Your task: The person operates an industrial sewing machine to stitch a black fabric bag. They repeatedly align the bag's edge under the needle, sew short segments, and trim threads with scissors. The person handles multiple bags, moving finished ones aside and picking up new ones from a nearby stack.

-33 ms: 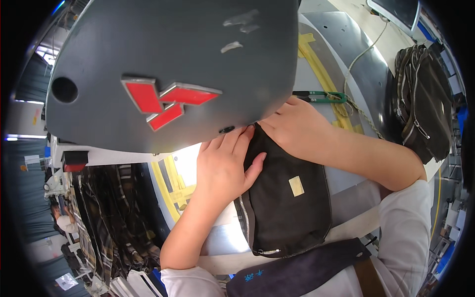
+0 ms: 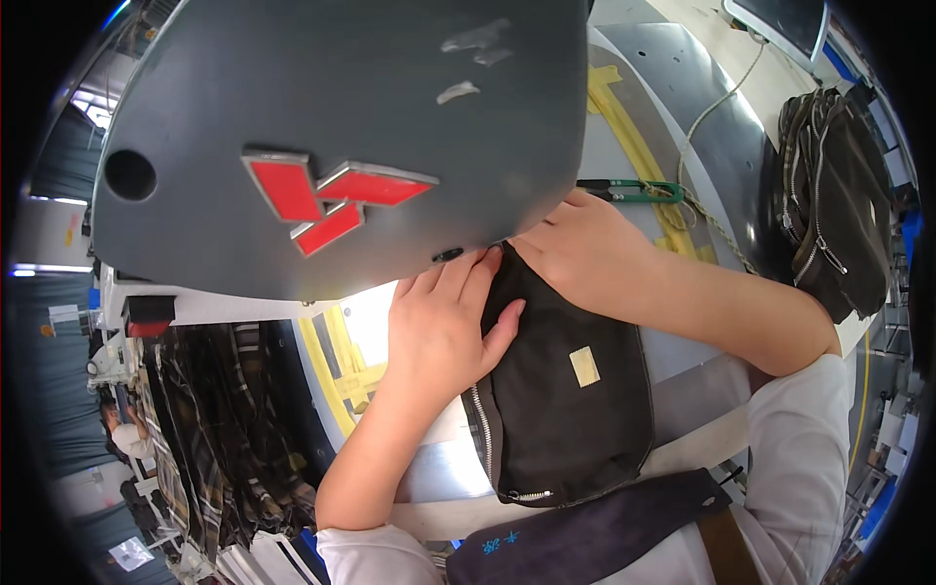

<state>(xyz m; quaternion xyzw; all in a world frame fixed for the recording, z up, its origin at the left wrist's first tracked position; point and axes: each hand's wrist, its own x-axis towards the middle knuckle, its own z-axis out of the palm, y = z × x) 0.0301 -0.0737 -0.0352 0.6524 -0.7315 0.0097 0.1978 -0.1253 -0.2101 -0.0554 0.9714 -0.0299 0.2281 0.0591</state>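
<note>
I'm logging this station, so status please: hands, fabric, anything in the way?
Left hand spread on dark zippered fabric. Right hand at its upper edge, grip unclear. Grey machine head hides the fabric's far end.

I count the wearer's two hands, one left hand and one right hand; one black zippered piece toward five o'clock, bearing one pale patch; three red plates at ten; one pair of green snips at two; two fabric heaps, at eight and near three.

1 pair of green snips, dark plaid cloth at left, and, upper right, perhaps 1 screen.
</note>
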